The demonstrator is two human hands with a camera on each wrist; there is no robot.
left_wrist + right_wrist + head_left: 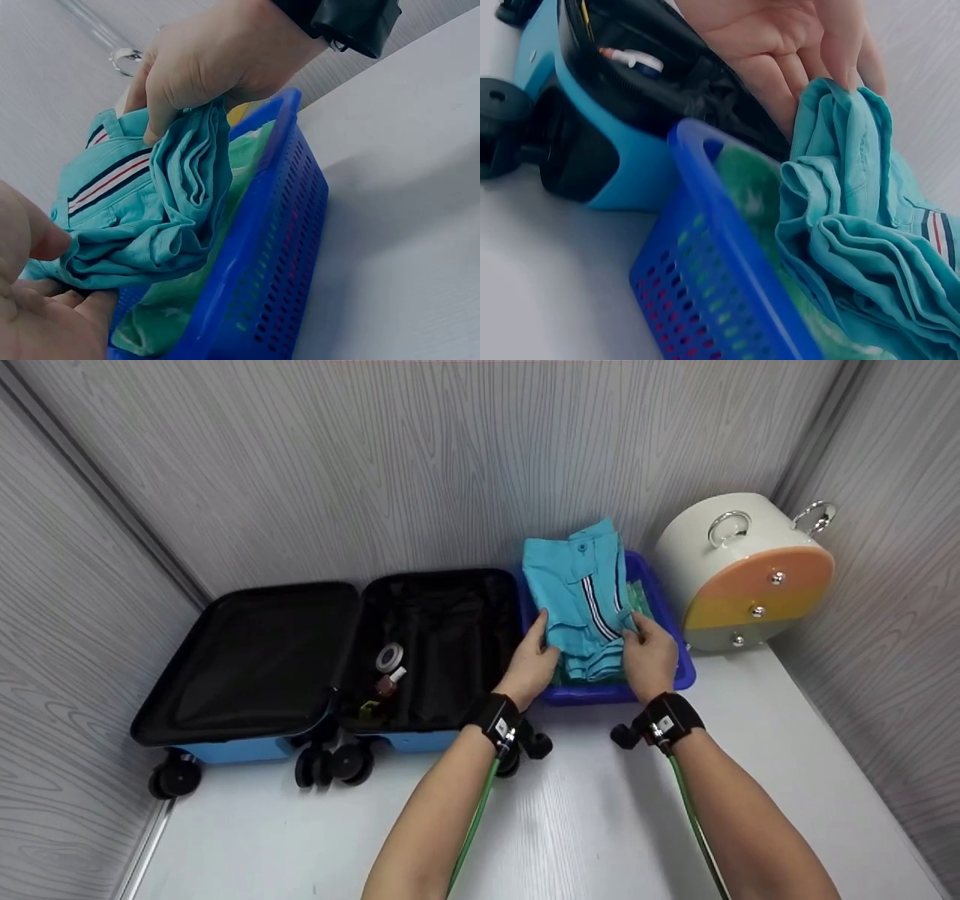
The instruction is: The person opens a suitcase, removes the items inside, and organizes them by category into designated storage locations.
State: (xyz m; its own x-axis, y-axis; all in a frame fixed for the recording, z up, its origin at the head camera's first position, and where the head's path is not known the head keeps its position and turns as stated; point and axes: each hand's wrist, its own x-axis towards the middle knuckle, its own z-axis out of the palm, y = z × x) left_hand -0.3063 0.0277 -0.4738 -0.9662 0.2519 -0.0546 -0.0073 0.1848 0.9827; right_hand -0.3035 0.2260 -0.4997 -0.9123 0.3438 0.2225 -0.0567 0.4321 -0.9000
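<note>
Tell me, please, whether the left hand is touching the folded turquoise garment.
Touching: the right wrist view plainly shows the left hand pinching the edge of the folded turquoise garment, with no gap between skin and cloth.

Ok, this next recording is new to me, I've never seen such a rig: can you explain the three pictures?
There's no robot here, just a person wearing cameras. The wide picture looks down from the head; the other two come from the left and right wrists. The left hand and right hand hold a folded turquoise garment over a blue basket with green cloth inside. On the white surface, left of the basket, lies an open suitcase containing small items; right of it stands a rounded cream case.
</note>
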